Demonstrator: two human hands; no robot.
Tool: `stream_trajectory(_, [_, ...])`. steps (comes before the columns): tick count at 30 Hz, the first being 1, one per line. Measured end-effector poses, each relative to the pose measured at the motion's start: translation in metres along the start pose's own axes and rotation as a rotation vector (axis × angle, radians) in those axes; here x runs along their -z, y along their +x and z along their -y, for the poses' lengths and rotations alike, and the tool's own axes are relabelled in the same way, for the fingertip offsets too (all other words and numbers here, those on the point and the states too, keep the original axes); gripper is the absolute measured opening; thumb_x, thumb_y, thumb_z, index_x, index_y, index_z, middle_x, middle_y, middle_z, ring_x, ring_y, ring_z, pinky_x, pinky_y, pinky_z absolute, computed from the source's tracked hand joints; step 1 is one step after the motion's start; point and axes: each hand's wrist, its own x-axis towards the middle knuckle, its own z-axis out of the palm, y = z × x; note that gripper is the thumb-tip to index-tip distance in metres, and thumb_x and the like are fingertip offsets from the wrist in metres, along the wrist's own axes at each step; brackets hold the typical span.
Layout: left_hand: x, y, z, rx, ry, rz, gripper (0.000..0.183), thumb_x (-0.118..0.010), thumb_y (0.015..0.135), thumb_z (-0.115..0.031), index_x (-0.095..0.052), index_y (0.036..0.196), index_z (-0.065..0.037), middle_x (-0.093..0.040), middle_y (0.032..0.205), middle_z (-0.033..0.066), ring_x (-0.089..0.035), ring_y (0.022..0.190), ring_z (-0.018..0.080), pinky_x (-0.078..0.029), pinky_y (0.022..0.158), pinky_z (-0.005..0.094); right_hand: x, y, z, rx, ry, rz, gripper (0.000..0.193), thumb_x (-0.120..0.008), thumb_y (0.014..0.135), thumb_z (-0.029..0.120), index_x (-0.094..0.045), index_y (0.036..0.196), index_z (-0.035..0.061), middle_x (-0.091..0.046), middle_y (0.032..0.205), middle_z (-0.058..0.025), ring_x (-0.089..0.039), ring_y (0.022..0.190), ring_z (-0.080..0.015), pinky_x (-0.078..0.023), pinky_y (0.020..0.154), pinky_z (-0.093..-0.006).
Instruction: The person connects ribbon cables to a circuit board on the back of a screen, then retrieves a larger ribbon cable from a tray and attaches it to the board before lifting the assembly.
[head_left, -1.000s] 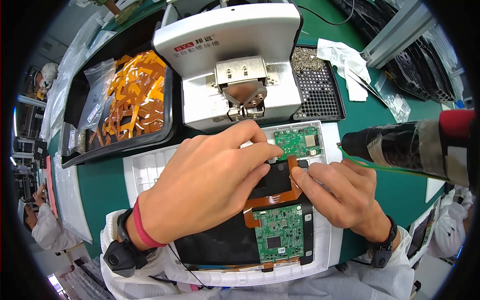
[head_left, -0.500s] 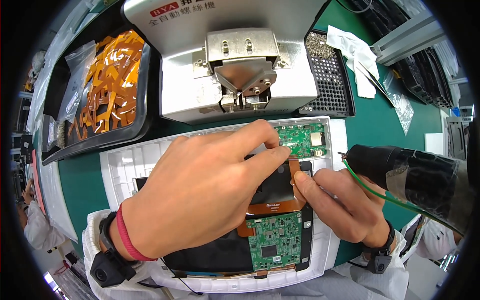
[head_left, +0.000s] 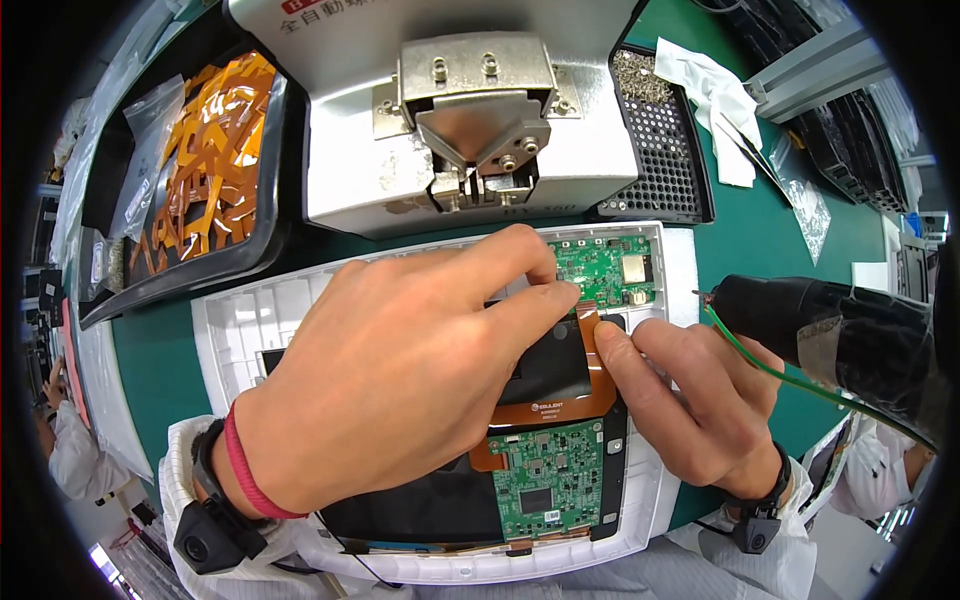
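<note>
A white plastic housing point(head_left: 655, 400) lies open in front of me, with black panels inside. My left hand point(head_left: 410, 350) reaches over it, index finger and thumb bent together at the edge of the upper green circuit board point(head_left: 605, 262); whatever is between those fingertips is hidden. My right hand point(head_left: 700, 400) has its thumb on the upper arm of an orange flat flex cable point(head_left: 560, 409), its other fingers curled. That cable's top end lies just below the upper board. Lower down sits a larger green circuit board point(head_left: 550, 480).
A grey automatic screw feeder point(head_left: 345, 170) stands behind the housing. To its left is a black tray point(head_left: 285, 190) of orange flex cables; to its right, a black screw tray point(head_left: 705, 205). A black electric screwdriver point(head_left: 830, 335) with a green wire lies beside my right hand. Tweezers point(head_left: 760, 165) rest on white cloth.
My right thumb has slid slightly up along the flex cable toward the upper board. My left hand keeps nearly the same pose. The whole view has shifted a little.
</note>
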Motion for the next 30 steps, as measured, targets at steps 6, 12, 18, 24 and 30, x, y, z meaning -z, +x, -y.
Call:
stream_trajectory(6, [0.0, 0.0, 0.001, 0.001, 0.004, 0.006, 0.031, -0.071, 0.082, 0.006, -0.071, 0.112, 0.0, -0.066, 0.108, 0.0111, -0.07, 0.083, 0.0285, -0.056, 0.068, 0.0367, 0.007, 0.001, -0.001, 0.044, -0.029, 0.094, 0.022, -0.076, 0.073, 0.002, -0.074, 0.095, -0.0013, -0.063, 0.094, -0.0053, -0.056, 0.068, -0.0128, -0.048, 0.061, -0.0234])
stream_trajectory(12, [0.0, -0.001, 0.001, -0.001, 0.003, 0.008, 0.032, -0.071, 0.082, 0.006, -0.071, 0.113, 0.001, -0.066, 0.108, 0.0112, -0.07, 0.083, 0.0288, -0.056, 0.068, 0.0369, -0.001, 0.001, -0.001, 0.037, 0.021, 0.015, 0.043, -0.079, 0.06, 0.0, -0.077, 0.102, -0.0009, -0.062, 0.084, -0.0064, -0.055, 0.057, -0.0128, -0.039, 0.045, -0.0268])
stream_trajectory(18, [-0.001, 0.0, 0.002, -0.004, 0.009, 0.013, 0.031, -0.071, 0.082, 0.006, -0.071, 0.112, 0.001, -0.065, 0.107, 0.0113, -0.07, 0.083, 0.0291, -0.056, 0.068, 0.037, -0.001, 0.001, 0.002, -0.003, 0.009, 0.028, 0.043, -0.079, 0.06, 0.0, -0.077, 0.103, -0.0012, -0.063, 0.086, -0.0071, -0.055, 0.057, -0.0131, -0.04, 0.045, -0.027])
stream_trajectory(24, [-0.001, 0.0, 0.001, -0.005, 0.005, 0.0, 0.032, -0.071, 0.081, 0.006, -0.071, 0.112, 0.001, -0.065, 0.107, 0.0111, -0.07, 0.082, 0.0289, -0.056, 0.067, 0.037, 0.002, 0.007, 0.004, 0.042, -0.059, 0.055, 0.038, -0.078, 0.061, 0.001, -0.076, 0.099, -0.0027, -0.064, 0.085, -0.008, -0.057, 0.058, -0.0139, -0.039, 0.046, -0.0278])
stream_trajectory(30, [-0.001, 0.001, 0.002, -0.007, 0.003, -0.002, 0.031, -0.071, 0.081, 0.006, -0.071, 0.112, 0.0, -0.065, 0.107, 0.0111, -0.07, 0.081, 0.0291, -0.055, 0.067, 0.0369, -0.003, 0.01, 0.007, 0.021, -0.123, 0.045, 0.03, -0.081, 0.068, 0.007, -0.074, 0.095, -0.0031, -0.064, 0.083, -0.007, -0.057, 0.058, -0.0143, -0.038, 0.049, -0.028])
